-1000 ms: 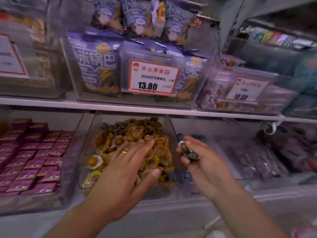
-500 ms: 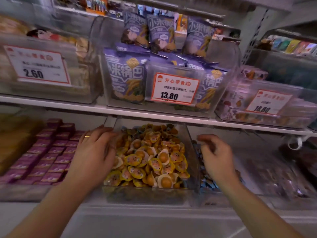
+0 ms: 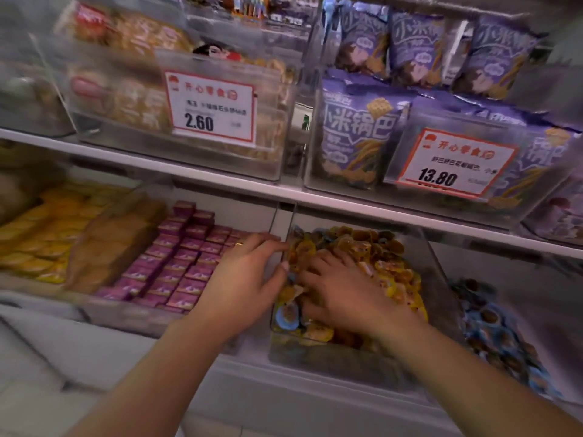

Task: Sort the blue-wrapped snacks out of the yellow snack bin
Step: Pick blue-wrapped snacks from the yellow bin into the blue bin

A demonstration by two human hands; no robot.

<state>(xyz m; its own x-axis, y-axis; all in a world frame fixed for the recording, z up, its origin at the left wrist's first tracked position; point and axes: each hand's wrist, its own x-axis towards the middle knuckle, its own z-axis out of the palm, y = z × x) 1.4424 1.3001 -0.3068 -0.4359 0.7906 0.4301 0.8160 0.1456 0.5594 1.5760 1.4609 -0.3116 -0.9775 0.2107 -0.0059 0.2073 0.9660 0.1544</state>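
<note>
— Where were the hands?
— The right hand (image 3: 340, 294) lay spread, fingers relaxed, on the yellow snacks (image 3: 388, 263) in the clear bin (image 3: 438, 279); the left hand (image 3: 249, 275) rested at the bin's left wall.
— And the blue-wrapped snack (image 3: 285, 318)?
— Near the bin's front left corner, it seemed, blurred

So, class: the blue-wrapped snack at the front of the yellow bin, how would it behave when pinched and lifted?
The blue-wrapped snack looks small and flat, so probably light. Its glossy wrapper may be slippery. Lying loose on the yellow snacks, it would likely slide rather than roll.

Clear bin (image 3: 437, 279) heaped with yellow snacks (image 3: 388, 279), blue-wrapped snack (image 3: 285, 316) front-left.
</note>
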